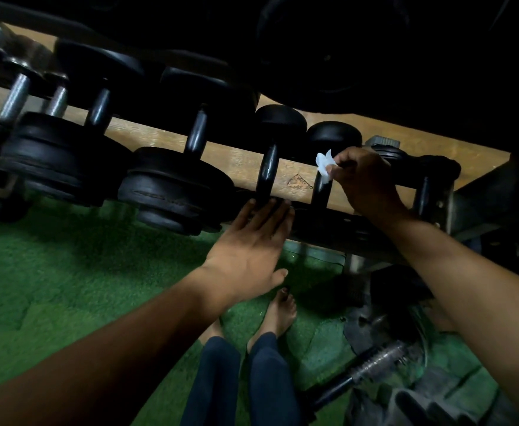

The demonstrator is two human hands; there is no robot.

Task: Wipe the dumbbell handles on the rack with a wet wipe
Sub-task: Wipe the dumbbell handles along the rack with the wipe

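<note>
A row of black dumbbells lies across a low rack [375, 238] with a wooden board behind it. My right hand [366, 182] pinches a small white wet wipe [324, 164] against the upper part of a black dumbbell handle [320, 192] near the right end. One place to the left stands another black handle [269, 173]. My left hand [255, 250] lies flat with fingers spread on the near head of that dumbbell, at the handle's foot. Further left are larger dumbbells [172, 189] with black and grey handles.
Green artificial turf [67, 272] covers the floor. My bare feet [279, 315] and dark trouser legs are below the rack. A bar with a threaded end [372, 367] and dark gear lie on the floor at the lower right. A dark upper shelf hangs above.
</note>
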